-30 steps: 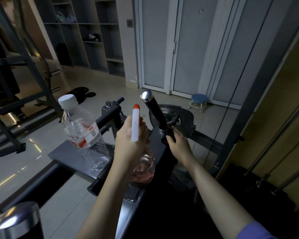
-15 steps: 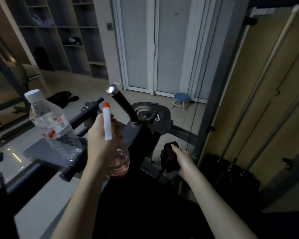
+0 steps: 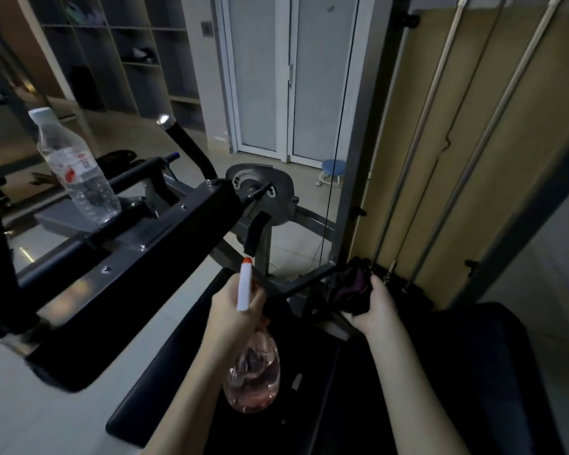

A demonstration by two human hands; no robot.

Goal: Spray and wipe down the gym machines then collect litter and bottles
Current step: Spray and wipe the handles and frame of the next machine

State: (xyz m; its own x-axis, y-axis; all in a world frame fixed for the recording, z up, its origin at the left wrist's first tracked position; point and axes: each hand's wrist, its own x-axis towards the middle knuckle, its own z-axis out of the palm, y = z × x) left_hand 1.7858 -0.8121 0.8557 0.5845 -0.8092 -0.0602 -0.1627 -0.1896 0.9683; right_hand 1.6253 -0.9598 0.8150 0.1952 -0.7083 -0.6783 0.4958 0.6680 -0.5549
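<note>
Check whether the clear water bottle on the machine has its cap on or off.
On: the water bottle stands on the machine with its white cap closing the top.

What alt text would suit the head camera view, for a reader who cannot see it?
A person's left hand holds a pink spray bottle while the right hand grips a dark cloth low beside a gym machine. A clear water bottle stands on the machine at left.
</note>
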